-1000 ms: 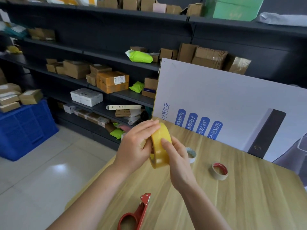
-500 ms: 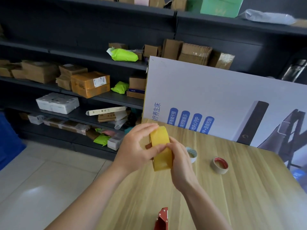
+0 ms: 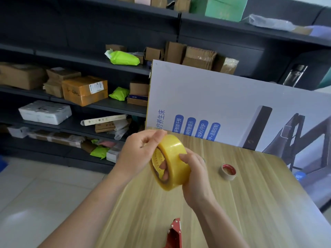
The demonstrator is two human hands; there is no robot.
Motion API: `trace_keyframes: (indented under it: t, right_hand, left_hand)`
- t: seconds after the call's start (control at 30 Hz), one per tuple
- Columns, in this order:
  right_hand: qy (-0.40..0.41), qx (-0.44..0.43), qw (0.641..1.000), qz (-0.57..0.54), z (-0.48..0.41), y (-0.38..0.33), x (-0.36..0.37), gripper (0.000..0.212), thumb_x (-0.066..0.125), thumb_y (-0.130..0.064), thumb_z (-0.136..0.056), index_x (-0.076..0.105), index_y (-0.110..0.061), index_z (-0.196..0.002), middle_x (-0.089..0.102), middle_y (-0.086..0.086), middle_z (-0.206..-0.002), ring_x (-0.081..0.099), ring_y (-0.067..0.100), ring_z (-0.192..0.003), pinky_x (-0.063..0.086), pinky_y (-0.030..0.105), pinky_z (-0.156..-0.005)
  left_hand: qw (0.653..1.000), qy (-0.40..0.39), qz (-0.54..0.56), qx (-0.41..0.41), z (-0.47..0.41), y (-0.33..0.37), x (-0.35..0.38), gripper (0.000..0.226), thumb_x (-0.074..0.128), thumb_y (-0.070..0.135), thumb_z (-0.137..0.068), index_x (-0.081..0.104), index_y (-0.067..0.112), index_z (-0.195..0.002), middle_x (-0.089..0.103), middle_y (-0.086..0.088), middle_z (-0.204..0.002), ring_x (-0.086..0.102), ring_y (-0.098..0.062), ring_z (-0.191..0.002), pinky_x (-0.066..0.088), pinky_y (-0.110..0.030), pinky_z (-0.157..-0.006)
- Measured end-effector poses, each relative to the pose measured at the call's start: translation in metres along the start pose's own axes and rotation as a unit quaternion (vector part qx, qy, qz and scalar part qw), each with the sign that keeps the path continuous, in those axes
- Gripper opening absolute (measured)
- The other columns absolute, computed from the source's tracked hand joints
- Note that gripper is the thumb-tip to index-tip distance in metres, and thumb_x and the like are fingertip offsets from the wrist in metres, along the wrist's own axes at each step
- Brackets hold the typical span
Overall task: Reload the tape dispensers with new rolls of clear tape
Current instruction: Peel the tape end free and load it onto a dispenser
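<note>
The roll of clear tape (image 3: 176,158) is held in the air above the wooden surface (image 3: 250,203). The right hand (image 3: 196,178) grips it, fingers through the core, and the left hand (image 3: 138,153) pinches its upper rim. A red tape dispenser (image 3: 174,233) lies nearer the person, and a small roll with a red core (image 3: 227,172) lies to the right.

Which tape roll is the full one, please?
The yellowish roll in the left hand and right hand; the red-lined roll on the table is nearly bare core.
</note>
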State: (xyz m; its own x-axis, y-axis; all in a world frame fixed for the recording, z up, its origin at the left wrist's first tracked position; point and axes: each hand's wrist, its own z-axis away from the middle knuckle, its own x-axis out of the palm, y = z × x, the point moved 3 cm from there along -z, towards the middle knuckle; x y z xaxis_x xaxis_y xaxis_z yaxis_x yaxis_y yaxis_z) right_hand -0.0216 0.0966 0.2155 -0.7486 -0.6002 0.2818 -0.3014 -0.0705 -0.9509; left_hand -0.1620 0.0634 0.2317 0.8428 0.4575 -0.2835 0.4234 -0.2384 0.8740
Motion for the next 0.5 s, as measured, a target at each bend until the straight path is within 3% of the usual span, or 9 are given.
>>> trace_keyframes:
  t: [0.1, 0.17, 0.27, 0.33, 0.43, 0.5]
  right_hand:
    - [0.007, -0.036, 0.999, 0.012, 0.009, -0.010, -0.002, 0.033, 0.042, -0.016, -0.076, 0.063, 0.005, -0.092, 0.064, 0.019, -0.066, 0.057, 0.027, -0.051, 0.051, 0.033, -0.055]
    - [0.019, -0.053, 0.998, 0.020, 0.016, -0.014, -0.005, 0.031, 0.043, -0.015, -0.076, 0.065, 0.001, -0.091, 0.064, 0.013, -0.065, 0.059, 0.026, -0.053, 0.050, 0.033, -0.055]
    - [0.031, -0.077, 0.996, 0.028, 0.027, -0.018, -0.009, 0.026, 0.044, -0.013, -0.076, 0.067, -0.006, -0.085, 0.064, 0.005, -0.064, 0.062, 0.019, -0.056, 0.050, 0.029, -0.055]
    - [0.041, -0.092, 0.994, 0.039, 0.034, -0.018, -0.012, 0.024, 0.045, -0.012, -0.075, 0.068, -0.009, -0.082, 0.064, 0.001, -0.064, 0.061, 0.014, -0.060, 0.049, 0.025, -0.059]
    - [0.045, -0.107, 0.991, 0.059, 0.042, -0.016, -0.013, 0.021, 0.052, -0.020, -0.072, 0.067, -0.013, -0.083, 0.058, 0.000, -0.067, 0.050, 0.019, -0.068, 0.042, 0.035, -0.065]
    - [0.044, -0.111, 0.991, 0.065, 0.046, -0.016, -0.014, 0.019, 0.051, -0.017, -0.072, 0.067, -0.017, -0.081, 0.057, -0.002, -0.068, 0.048, 0.016, -0.070, 0.041, 0.031, -0.065]
  left_hand:
    - [0.994, 0.002, -0.093, 0.063, 0.016, 0.016, 0.007, 0.076, 0.044, 0.076, -0.077, 0.060, 0.022, -0.127, 0.060, 0.016, -0.125, 0.051, 0.007, -0.118, 0.041, -0.015, -0.099]
    - [0.983, 0.013, -0.136, 0.124, 0.025, 0.027, 0.011, 0.069, 0.050, 0.067, -0.080, 0.060, 0.018, -0.129, 0.059, 0.011, -0.130, 0.049, 0.002, -0.124, 0.041, -0.023, -0.104]
    - [0.958, 0.062, -0.168, 0.224, 0.037, 0.040, 0.020, 0.049, 0.057, 0.046, -0.087, 0.067, 0.009, -0.119, 0.064, -0.001, -0.127, 0.055, -0.012, -0.123, 0.047, -0.038, -0.101]
    - [0.936, 0.102, -0.179, 0.286, 0.047, 0.043, 0.026, 0.040, 0.061, 0.034, -0.088, 0.071, 0.003, -0.110, 0.067, -0.007, -0.120, 0.059, -0.019, -0.119, 0.049, -0.039, -0.098]
    - [0.908, 0.146, -0.178, 0.350, 0.061, 0.047, 0.032, 0.024, 0.068, 0.019, -0.085, 0.075, -0.003, -0.092, 0.071, -0.011, -0.105, 0.064, -0.024, -0.109, 0.052, -0.040, -0.091]
    - [0.897, 0.162, -0.180, 0.369, 0.065, 0.051, 0.031, 0.019, 0.072, 0.015, -0.082, 0.075, -0.003, -0.081, 0.070, -0.011, -0.095, 0.065, -0.026, -0.099, 0.053, -0.039, -0.083]
